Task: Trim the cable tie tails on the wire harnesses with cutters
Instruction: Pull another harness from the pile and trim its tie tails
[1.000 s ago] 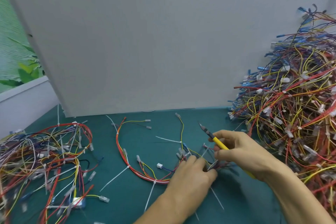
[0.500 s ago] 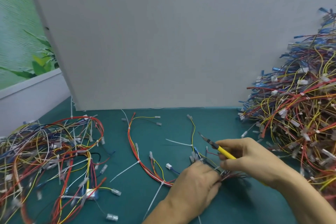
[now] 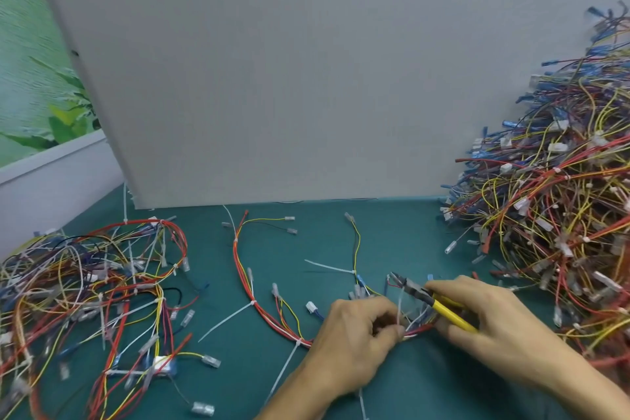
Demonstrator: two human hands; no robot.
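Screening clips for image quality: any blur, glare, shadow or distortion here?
Head view: soft even light, no glare; faint shadow on the green mat under the right hand; wide-angle lean in the grey board; left wire pile slightly smeared; cutters and harness soft.

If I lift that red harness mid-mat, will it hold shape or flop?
Probably floppy: the red harness lies in a loose curve on the mat. Likely light: just a few thin wires. Its tie tails stick out straight, so probably stiffer, apt to snag.
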